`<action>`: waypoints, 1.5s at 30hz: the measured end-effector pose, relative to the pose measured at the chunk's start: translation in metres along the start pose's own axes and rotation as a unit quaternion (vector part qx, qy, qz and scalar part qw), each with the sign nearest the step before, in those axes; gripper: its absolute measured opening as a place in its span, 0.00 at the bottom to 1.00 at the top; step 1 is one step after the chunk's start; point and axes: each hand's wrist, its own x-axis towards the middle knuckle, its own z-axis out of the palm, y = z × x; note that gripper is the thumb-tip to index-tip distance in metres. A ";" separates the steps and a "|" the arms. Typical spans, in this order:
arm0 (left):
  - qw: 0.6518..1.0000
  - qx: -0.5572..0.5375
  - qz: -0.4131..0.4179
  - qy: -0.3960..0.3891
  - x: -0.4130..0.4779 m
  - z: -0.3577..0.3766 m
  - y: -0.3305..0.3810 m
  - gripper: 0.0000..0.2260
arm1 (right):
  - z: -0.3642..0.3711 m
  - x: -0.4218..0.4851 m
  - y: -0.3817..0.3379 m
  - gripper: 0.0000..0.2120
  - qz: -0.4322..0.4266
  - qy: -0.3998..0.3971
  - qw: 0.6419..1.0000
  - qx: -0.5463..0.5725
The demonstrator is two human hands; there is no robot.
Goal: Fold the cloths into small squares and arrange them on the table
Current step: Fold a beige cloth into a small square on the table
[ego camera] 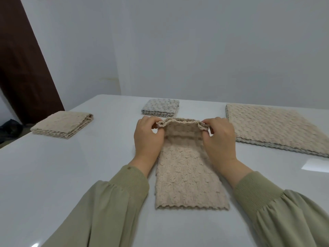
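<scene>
Softness governs how this beige cloth (188,175) handles. It is a light, limp strip with a puffy texture and scalloped edges. I judge it will sag and curl wherever you leave it unsupported, though its rough face should grip itself rather than slide once the layers meet.

It lies in the middle of the worktop (71,175), running lengthwise toward you. Its near end is flat, close to the near edge, and its far end is raised off the surface. Your left hand (147,138) pinches the far left corner and your right hand (220,139) pinches the far right corner, thumbs and curled fingers clamped on the edge, so the far end arches between them. Those two corners are the right places to hold. Carrying them level toward the near end and matching corner to corner should give you a small square. If one corner lags, the fold will likely skew.

No box, tray or basket shows, so everything rests bare on the worktop. A folded beige square (62,124) sits by the left edge. A grey folded square (161,107) lies near the far edge, just beyond your hands. The larger beige cloths (277,127) lie flat toward the far right corner, apart from the strip.
</scene>
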 end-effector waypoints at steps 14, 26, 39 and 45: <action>0.939 -0.129 -0.188 -0.257 -0.056 -0.077 0.032 0.13 | -0.087 -0.057 -0.029 0.11 0.210 -0.253 0.935 0.132; 0.927 -0.140 -0.284 -0.199 -0.044 -0.059 0.035 0.14 | -0.075 -0.040 -0.030 0.09 0.284 -0.214 0.915 0.193; 0.876 -0.133 -0.299 -0.354 -0.048 -0.076 0.037 0.05 | -0.089 -0.044 -0.035 0.12 0.324 -0.256 0.898 0.150; 0.881 -0.098 -0.281 -0.367 -0.049 -0.075 0.036 0.05 | -0.088 -0.046 -0.035 0.11 0.319 -0.267 0.898 0.143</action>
